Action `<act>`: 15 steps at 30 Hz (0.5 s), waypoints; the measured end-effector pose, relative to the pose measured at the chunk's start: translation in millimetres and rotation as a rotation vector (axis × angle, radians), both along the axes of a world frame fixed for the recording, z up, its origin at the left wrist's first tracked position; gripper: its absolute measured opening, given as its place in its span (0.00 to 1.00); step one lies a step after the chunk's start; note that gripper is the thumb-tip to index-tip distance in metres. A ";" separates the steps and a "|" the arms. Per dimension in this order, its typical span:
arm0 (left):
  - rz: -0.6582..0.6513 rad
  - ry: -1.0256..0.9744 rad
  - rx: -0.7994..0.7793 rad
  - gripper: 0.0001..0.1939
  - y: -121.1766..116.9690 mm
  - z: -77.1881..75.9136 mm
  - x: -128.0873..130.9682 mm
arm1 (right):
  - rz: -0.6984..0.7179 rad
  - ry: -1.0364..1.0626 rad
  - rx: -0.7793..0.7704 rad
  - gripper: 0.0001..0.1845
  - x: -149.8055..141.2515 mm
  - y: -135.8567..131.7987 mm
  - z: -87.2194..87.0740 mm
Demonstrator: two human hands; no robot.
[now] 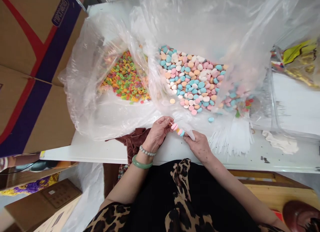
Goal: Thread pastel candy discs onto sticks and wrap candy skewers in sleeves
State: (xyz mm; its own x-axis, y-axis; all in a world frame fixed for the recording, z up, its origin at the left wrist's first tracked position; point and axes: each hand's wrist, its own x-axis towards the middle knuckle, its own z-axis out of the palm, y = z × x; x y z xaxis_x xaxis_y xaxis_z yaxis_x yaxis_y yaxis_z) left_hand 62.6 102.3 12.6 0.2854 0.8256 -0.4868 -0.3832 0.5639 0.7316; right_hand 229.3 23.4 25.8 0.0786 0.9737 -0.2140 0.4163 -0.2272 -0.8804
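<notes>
Here, both hands [177,136] gripping a strung candy stick [178,129], plastic bags [107,115] of pastel candies [197,80] and ring pieces [128,79] crowding the desk [100,151].

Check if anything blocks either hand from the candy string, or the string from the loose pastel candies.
Nothing visible blocks either one: the left hand and right hand pinch opposite ends of the candy string. Toward the pastel candies, only low-lying clear plastic seems to intervene.
</notes>
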 end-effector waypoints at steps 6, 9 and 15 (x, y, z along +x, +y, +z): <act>0.074 0.017 -0.058 0.14 4.6 -11.0 -2.0 | 0.038 -0.032 -0.037 0.10 1.0 0.9 -5.6; 0.103 0.069 -0.039 0.14 4.1 -11.9 0.1 | 0.039 -0.044 -0.058 0.10 1.1 2.3 -9.8; 0.142 0.216 -0.015 0.13 -0.3 -9.0 6.2 | -0.033 -0.104 -0.077 0.10 3.0 4.4 -18.9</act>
State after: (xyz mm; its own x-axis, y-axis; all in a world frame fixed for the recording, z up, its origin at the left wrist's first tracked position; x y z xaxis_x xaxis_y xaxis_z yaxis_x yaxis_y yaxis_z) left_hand 68.8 102.0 3.6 0.0556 0.8423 -0.5361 -0.2951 0.5268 0.7971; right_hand 232.3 27.8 7.0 0.1365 0.9511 -0.2772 0.4957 -0.3078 -0.8121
